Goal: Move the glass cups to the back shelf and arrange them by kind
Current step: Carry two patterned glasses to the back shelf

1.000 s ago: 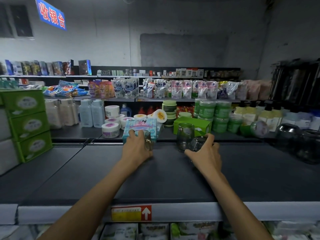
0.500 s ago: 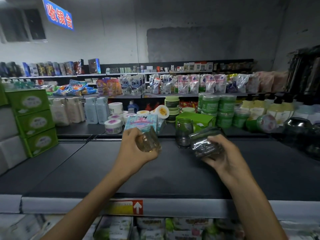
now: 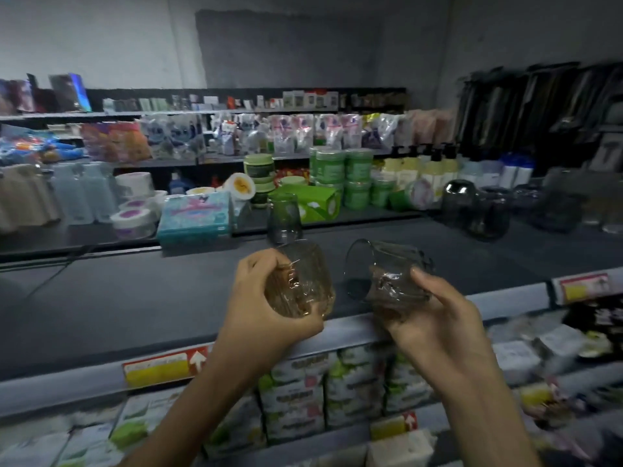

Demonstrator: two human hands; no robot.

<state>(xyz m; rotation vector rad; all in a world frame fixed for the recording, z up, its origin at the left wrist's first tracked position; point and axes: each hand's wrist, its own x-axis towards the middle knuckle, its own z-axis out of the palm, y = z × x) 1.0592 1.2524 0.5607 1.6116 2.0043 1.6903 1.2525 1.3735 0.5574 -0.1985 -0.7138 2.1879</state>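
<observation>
Our left grip (image 3: 266,308) curls round an amber ribbed cup (image 3: 303,281). Our right grip (image 3: 438,318) clasps a clear cup (image 3: 387,274) tipped sideways, its base hidden. Both are above the dark shelf (image 3: 135,298) front. A tall glass (image 3: 284,217) stands at twelve o'clock. The dark glassware (image 3: 472,210) at two o'clock is blurred.

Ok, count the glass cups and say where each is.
5 sure: amber cup in the left hand, clear cup in the right hand, tall cup on the shelf behind them, two dark round cups at right. Blurred shapes farther right may be more.
</observation>
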